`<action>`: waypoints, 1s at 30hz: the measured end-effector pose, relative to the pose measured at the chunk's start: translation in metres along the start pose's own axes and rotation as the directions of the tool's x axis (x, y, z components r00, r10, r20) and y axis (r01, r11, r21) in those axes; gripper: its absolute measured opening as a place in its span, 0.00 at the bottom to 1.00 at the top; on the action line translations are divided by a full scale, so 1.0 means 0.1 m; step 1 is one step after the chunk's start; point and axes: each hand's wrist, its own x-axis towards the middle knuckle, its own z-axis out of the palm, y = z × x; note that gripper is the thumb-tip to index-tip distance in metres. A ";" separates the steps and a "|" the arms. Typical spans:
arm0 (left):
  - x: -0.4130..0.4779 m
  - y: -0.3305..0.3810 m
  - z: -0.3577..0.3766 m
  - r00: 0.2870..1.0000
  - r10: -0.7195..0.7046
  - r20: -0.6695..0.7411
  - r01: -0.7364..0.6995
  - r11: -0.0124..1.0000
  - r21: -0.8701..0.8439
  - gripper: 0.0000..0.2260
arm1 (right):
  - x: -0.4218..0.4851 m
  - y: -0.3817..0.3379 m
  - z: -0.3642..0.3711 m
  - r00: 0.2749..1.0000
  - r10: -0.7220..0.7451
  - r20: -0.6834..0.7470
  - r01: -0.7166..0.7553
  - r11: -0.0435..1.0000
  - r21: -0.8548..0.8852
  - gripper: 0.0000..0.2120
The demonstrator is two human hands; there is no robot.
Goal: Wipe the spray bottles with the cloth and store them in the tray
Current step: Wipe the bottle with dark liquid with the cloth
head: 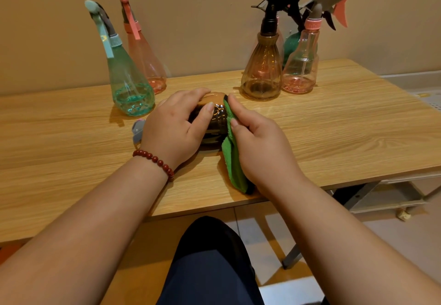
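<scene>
Indoors, spray bottles (pixel 128 85) on wooden table (pixel 346 123)

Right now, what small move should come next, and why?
Probably slide the green cloth along the dark bottle: the left hand grips it lying on the table, and the right hand holds the cloth against its side.

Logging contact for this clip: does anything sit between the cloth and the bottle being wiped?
Nothing visible does. The right hand holds the green cloth straight against the dark bottle, which the left hand grips on its side. No tray can be made out in view, so that path cannot be judged.
</scene>
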 end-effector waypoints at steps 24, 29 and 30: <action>-0.02 0.01 0.02 1.000 0.005 -0.023 -0.005 1.000 -0.004 0.26 | -0.01 -0.01 0.01 0.997 0.074 -0.011 -0.075 0.983 -0.170 0.22; -0.02 -0.01 0.01 1.000 0.013 -0.021 -0.013 1.000 -0.027 0.25 | 0.00 0.10 -0.02 0.992 0.096 0.077 -0.063 0.933 -0.356 0.24; -0.02 -0.01 0.01 1.000 0.015 -0.024 -0.016 0.999 -0.037 0.25 | 0.02 0.10 -0.05 0.988 0.121 0.093 -0.075 0.915 -0.396 0.25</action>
